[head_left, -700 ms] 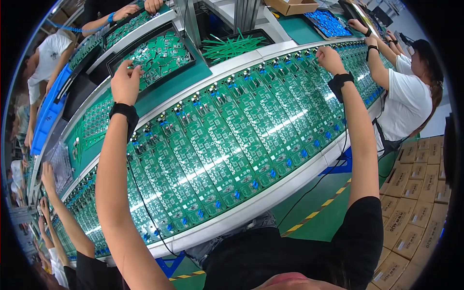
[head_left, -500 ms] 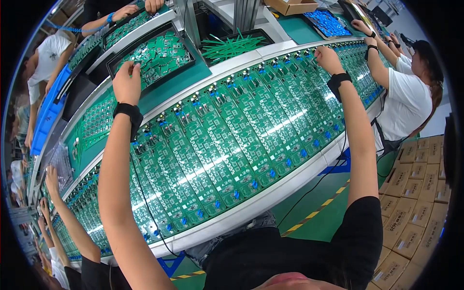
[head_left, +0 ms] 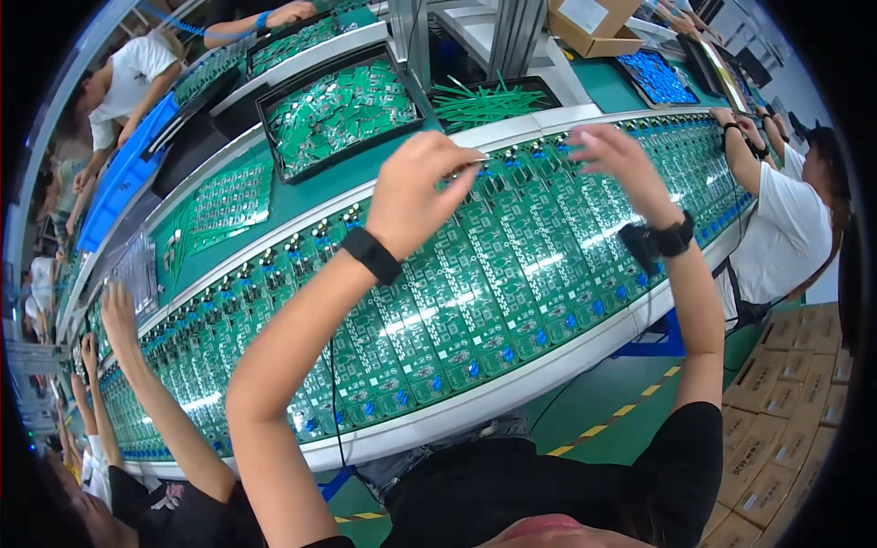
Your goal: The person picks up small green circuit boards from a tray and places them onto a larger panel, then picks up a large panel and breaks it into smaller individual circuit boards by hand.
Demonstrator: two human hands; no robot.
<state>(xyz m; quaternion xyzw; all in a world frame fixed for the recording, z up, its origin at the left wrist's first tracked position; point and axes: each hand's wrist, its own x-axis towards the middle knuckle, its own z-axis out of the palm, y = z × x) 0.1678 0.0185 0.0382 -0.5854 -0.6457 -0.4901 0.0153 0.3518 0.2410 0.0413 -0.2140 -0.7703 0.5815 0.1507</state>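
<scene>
My left hand (head_left: 418,194) is over the far side of a long row of green circuit boards (head_left: 429,310). Thumb and forefinger pinch a small thin piece (head_left: 480,160), seen nearly edge-on, which looks like a small circuit board. Farther right, my right hand (head_left: 626,169) hovers above the same row, fingers apart and slightly blurred, with nothing visible in them. Black straps circle both wrists. Upright components line the boards' far edge; small blue parts (head_left: 473,370) line the near edge. Behind my left hand stands a black tray (head_left: 267,123) of loose small green boards (head_left: 338,114).
A bin of green strips (head_left: 489,102) stands beside metal posts, with a tray of blue parts (head_left: 656,78) and a cardboard box (head_left: 594,32) farther right. A panel of small boards (head_left: 224,205) lies left. Co-workers (head_left: 790,219) work on both sides. Cartons (head_left: 776,420) are stacked at right.
My left hand has moved right from the tray of small boards to above the row, holding the small piece. My right hand's fingers have spread. The view has shifted slightly left.
</scene>
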